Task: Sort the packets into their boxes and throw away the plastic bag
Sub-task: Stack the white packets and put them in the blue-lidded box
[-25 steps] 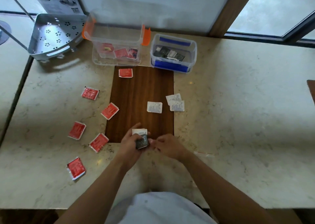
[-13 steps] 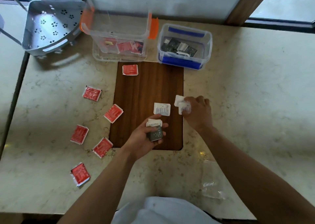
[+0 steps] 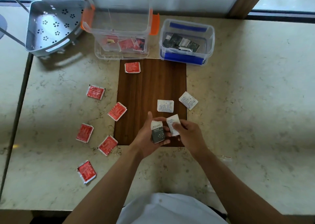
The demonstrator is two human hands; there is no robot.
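Left hand (image 3: 148, 138) grips stacked square foil packets (image 3: 157, 133); right hand (image 3: 189, 135) pinches white sachet (image 3: 173, 124). Glossy red packets (image 3: 117, 111) lie left of hands on marbled worktop (image 3: 247, 104).

Bare forearms and a white top, seen from above at the wooden board (image 3: 151, 94).

Both arms run uncovered from the picture's lower edge to the wrists, with no sleeve on either. The left hand (image 3: 150, 138) and right hand (image 3: 189, 135), at the board's near end, carry no glove. Below the board, between the forearms, a plain white garment (image 3: 170, 210) fills the lower middle.
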